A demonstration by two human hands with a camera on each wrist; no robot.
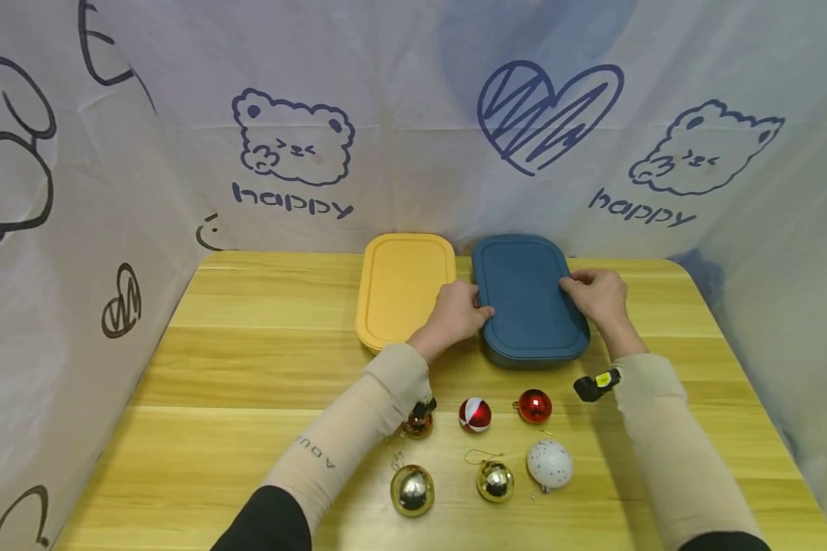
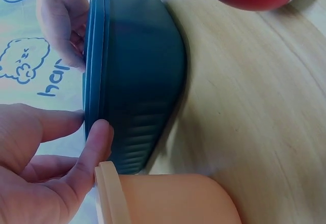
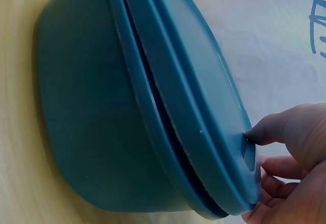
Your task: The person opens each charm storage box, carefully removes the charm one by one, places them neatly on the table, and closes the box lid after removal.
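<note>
A blue rectangular box [image 1: 534, 363] stands at the back of the table with its blue lid [image 1: 529, 295] on top. My left hand [image 1: 452, 312] pinches the lid's left edge; in the left wrist view its thumb and a finger straddle the rim. On the opposite side, my right hand [image 1: 598, 297] pinches the lid's right edge, the thumb on top and fingers beneath. In the right wrist view a thin dark gap runs between the lid and the box rim [image 3: 147, 137]. A yellow lidded box [image 1: 406, 287] stands beside it, close under my left hand.
Several baubles lie in front: red-and-white [image 1: 475, 415], red [image 1: 534, 406], white speckled [image 1: 550, 464], two gold ones [image 1: 495, 481], and a brownish one [image 1: 419, 425] partly behind my left sleeve. A printed cloth [image 1: 413, 153] hangs behind the wooden table [image 1: 248, 383].
</note>
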